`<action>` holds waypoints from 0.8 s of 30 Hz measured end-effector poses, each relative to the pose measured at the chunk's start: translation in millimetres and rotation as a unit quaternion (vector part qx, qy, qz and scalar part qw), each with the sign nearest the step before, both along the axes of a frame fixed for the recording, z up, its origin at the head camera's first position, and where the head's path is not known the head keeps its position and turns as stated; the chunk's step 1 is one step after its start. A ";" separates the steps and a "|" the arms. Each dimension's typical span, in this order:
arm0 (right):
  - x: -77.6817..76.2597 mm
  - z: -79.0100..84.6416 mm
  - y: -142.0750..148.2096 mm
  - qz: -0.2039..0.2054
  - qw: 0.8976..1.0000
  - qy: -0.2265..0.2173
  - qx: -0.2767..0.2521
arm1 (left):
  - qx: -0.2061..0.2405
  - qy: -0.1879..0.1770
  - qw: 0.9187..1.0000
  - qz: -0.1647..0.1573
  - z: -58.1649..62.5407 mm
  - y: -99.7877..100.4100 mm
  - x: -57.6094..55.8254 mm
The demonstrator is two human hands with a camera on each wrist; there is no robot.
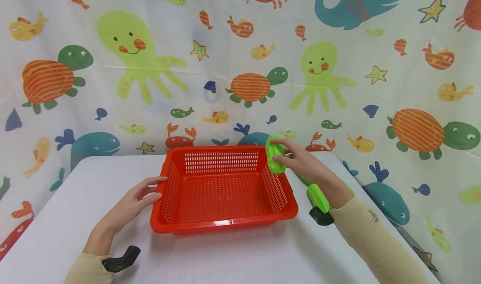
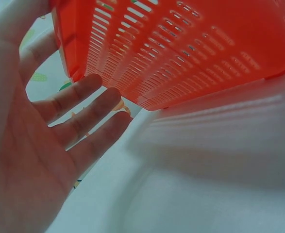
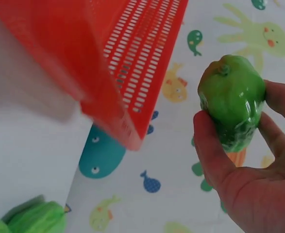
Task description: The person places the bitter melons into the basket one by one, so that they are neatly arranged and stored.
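Observation:
A red plastic basket [image 1: 225, 223] with slotted walls stands on the white table. At its left rim, my left hand [image 1: 129, 204] touches the edge with its fingertips, the fingers fairly straight and spread. In the left wrist view the lower fingers [image 2: 91, 116] lie beside the basket wall [image 2: 181, 53]. Over the basket's right rim, my right hand [image 1: 300, 158] holds a glossy green vegetable [image 3: 232, 99] with a small stem nub. The thumb and fingers pinch it from opposite sides. Its exact kind is unclear.
More green vegetables [image 1: 318, 198] lie on the table right of the basket, partly hidden by the right forearm. A white curtain [image 1: 218, 67] with printed sea animals hangs behind the table [image 1: 124, 167]. Black straps circle both wrists.

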State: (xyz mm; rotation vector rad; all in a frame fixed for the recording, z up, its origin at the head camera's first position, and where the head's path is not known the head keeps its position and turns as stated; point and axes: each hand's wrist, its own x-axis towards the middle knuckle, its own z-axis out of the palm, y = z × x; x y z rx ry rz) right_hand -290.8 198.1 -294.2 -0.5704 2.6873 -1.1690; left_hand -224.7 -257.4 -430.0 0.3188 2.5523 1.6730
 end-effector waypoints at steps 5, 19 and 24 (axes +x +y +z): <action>-8.3 0.5 -20.8 0.018 0.999 -0.023 -0.015 | 0.000 -0.001 1.000 -0.001 -0.6 -0.4 -0.9; -29.9 -10.6 -80.7 0.072 0.996 -0.048 0.019 | 0.006 -0.008 1.000 -0.008 1.5 -1.7 -3.1; -35.7 -17.4 -99.1 0.082 0.995 -0.057 0.024 | 0.006 -0.008 1.000 -0.009 1.3 -2.6 -3.8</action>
